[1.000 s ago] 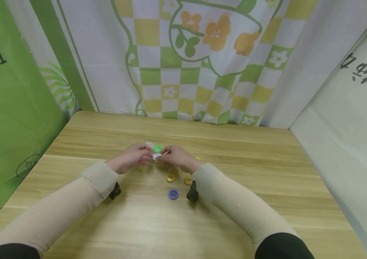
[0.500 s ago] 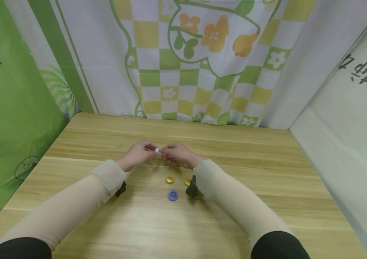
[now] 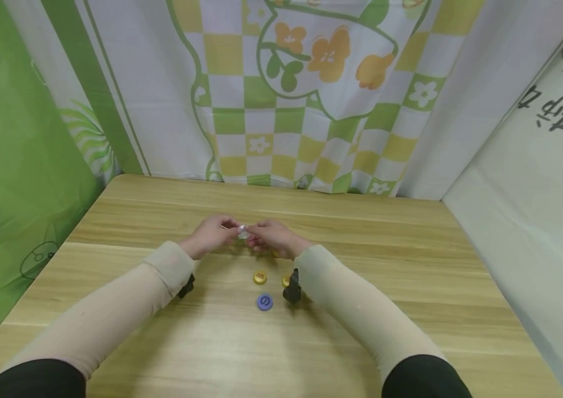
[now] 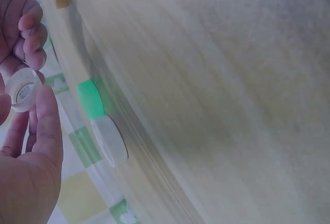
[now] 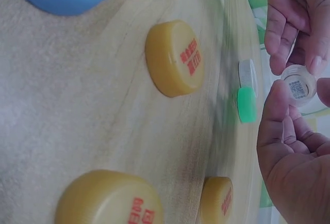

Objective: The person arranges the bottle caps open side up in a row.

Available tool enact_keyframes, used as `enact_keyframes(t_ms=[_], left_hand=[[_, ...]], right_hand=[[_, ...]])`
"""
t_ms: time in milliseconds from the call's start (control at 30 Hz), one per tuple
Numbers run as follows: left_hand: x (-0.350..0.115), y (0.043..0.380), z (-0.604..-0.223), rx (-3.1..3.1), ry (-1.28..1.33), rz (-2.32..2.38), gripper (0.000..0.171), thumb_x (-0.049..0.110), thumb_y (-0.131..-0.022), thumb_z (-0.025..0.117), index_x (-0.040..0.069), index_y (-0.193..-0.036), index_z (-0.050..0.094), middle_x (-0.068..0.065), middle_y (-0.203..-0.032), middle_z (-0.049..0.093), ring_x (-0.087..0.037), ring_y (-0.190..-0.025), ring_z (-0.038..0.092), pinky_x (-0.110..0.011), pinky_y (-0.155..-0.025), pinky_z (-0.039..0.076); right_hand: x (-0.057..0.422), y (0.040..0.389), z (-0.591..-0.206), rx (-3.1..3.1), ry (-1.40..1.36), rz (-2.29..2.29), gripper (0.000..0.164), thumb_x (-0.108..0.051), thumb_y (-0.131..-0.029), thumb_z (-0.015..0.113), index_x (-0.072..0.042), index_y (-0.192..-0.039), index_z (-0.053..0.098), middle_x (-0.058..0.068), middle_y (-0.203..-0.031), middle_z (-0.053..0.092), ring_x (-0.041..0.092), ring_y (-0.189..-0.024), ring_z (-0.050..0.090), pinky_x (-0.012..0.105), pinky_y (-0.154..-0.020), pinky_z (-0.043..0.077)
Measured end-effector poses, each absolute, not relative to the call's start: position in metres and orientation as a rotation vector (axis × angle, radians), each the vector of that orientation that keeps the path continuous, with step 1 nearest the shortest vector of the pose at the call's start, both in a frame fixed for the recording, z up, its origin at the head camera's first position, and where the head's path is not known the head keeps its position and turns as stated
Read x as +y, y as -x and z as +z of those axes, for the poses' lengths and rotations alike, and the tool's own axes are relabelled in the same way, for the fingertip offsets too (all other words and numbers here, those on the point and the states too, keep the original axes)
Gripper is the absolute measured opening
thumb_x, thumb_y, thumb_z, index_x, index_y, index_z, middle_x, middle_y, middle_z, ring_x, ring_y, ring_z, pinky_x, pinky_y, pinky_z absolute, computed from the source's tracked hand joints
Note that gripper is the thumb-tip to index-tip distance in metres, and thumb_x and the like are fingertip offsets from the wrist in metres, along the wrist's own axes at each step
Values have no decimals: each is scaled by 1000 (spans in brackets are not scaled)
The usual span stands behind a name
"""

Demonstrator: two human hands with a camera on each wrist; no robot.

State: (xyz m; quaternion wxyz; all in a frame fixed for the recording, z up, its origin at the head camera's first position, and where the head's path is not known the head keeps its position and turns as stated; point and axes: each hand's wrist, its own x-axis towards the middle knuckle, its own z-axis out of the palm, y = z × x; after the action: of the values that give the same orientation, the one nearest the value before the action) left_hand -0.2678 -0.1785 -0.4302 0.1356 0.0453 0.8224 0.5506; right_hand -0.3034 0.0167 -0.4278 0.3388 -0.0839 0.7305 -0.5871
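Both hands meet over the far middle of the table around a small whitish translucent bottle cap [image 3: 243,232]. My left hand [image 4: 31,167] pinches it between thumb and fingertips. My right hand [image 5: 294,152] has its thumb and index finger on the opposite side of the same cap. The cap's hollow inside faces the wrist cameras, and a small printed square code [image 5: 297,90] shows at its bottom. Below the hands, a green cap [image 4: 91,99] and a white cap [image 4: 109,140] lie side by side on the table.
Nearer the body lie a gold cap [image 3: 259,277] with red print, a second gold cap [image 3: 286,281] partly behind the right wrist camera, and a blue-purple cap [image 3: 264,302]. Another gold cap [image 5: 216,199] sits by the right hand. A patterned curtain [image 3: 306,127] hangs behind the table.
The hands have drawn together and risen slightly, and the whitish cap has been turned between their fingers. In the head view they now cover the green and white caps seen earlier.
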Motion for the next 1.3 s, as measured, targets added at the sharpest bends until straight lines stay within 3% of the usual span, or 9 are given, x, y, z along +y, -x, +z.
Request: enact_keyframes(t_ms=[267,400,533,800,1300], left_hand=[[-179,281,-428,2301,-41,1672,31,8,-108,51,-16,-127,56,-26,-120,63,-34,-107,65,-40,-96,57],[-176,291,-429,2324,21,1666,30,9,-107,54,-13,-127,59,-23,-120,64,-28,-104,64,-35,-92,58],[-174,297,-427,2394,20,1591,35,14,-107,53,-10,-132,58,-23,-125,63,-33,-109,63,-39,-95,56],[-166,312,-420,2410,-109,1527,46,22,-111,40,-11,-140,53,-27,-141,57,-38,-129,55,-44,-107,49],[-147,327,-426,2438,-184,1406,44,17,-110,35,-14,-135,54,-29,-131,61,-39,-123,59,-43,-102,51]], right_hand=[[15,307,-429,1900,208,-1592,27,-8,-109,50,11,-126,57,14,-104,64,16,-89,61,24,-82,56],[14,311,-431,1937,184,-1620,26,-3,-106,51,12,-126,58,14,-102,65,17,-88,62,24,-82,57],[14,316,-433,1981,149,-1626,26,-5,-107,51,12,-125,60,13,-100,65,18,-88,63,25,-81,58],[17,323,-438,1962,44,-1631,19,-6,-107,51,8,-115,61,11,-93,64,15,-78,60,19,-68,55],[23,328,-443,1985,-27,-1635,23,1,-103,53,8,-125,55,10,-86,63,14,-72,62,19,-61,54]])
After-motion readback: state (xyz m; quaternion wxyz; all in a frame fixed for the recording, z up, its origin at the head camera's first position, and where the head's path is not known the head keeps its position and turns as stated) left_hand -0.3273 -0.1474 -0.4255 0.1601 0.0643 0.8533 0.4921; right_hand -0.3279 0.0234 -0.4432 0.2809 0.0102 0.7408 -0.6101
